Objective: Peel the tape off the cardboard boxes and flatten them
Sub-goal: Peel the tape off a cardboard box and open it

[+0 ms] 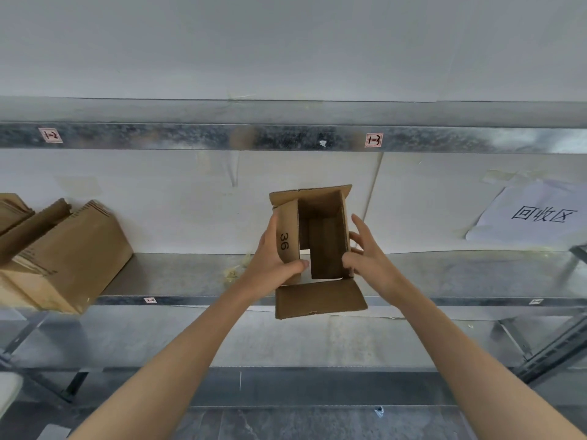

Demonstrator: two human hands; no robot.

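The open box (pixel 319 300) is held before the shelf (pixel 190 274). The left hand (pixel 273 260) grips its left wall; the right hand (pixel 370 258) pinches its right wall.

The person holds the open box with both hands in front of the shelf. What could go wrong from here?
1. The box seems held in the air, not resting on the shelf; pressing it flat could make it slip and fall.
2. The left hand and the right hand grip its side walls, so folding walls might pinch the fingers.
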